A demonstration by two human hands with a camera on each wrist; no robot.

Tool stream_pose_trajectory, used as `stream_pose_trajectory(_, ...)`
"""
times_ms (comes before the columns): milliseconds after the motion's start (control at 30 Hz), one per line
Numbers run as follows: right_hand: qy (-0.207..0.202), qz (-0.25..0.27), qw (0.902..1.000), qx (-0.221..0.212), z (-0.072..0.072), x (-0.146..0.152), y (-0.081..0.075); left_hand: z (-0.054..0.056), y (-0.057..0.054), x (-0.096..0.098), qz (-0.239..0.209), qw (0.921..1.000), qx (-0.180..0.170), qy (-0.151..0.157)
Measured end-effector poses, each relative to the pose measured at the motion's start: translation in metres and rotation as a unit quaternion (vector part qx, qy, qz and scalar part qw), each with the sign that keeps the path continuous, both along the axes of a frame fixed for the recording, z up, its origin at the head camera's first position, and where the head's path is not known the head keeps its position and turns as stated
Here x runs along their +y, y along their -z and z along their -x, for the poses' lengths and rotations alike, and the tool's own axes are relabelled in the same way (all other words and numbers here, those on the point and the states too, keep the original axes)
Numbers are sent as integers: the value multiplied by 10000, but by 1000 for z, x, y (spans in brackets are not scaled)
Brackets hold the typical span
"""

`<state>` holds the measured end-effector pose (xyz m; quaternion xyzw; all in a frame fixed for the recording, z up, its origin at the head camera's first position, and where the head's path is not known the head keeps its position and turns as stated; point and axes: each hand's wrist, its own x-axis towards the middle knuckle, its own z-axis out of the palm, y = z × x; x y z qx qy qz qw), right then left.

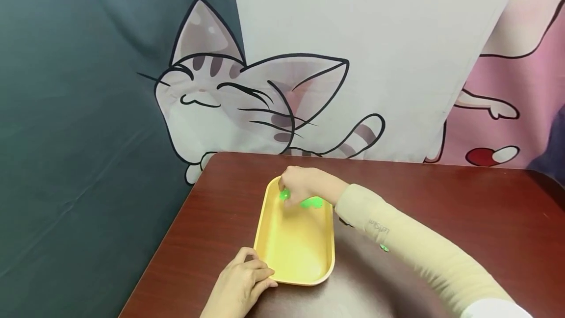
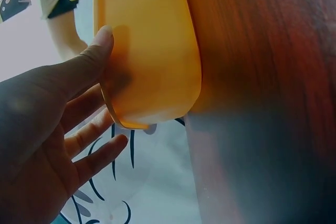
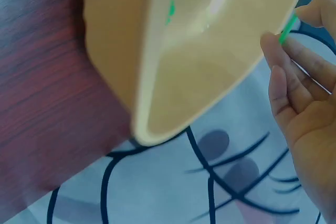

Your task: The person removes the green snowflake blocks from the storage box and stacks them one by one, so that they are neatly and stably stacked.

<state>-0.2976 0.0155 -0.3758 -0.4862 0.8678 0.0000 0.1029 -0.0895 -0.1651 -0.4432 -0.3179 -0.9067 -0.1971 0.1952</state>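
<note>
A shallow yellow tray [image 1: 295,244] stands on the table, its long side pointing away from me. My left hand [image 1: 242,278] grips its near left corner; in the left wrist view the thumb [image 2: 97,48] lies against the wall at the rim and the fingers spread past the corner. Over the far end of the tray, my right hand [image 1: 297,184] pinches a small flat green piece [image 1: 284,194] between thumb and forefinger. The right wrist view shows this green piece edge-on at the fingertips. More green pieces [image 1: 312,202] lie in the tray's far right part, partly behind the right hand.
The tray stands on a dark red-brown wooden table [image 1: 212,220]. A tiny green piece [image 1: 384,248] shows just beside the cream right sleeve [image 1: 410,234]. Behind the table hangs a cloth with a cartoon cat [image 1: 229,97].
</note>
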Motion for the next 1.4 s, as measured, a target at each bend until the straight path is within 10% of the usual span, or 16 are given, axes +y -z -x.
stream_pose_trajectory(433,47,1405,9899,197,-33,80,-15,3,4,-13,-36,9990,423,99)
stream_pose_trajectory(900,863,2095,9727,-495,-87,160,10,-2,6,-30,6,9981,621,23)
stream_pose_trajectory(1400,986,1532,9749,1275,-112,184,50,-10,5,-42,-140,9976,673,-26)
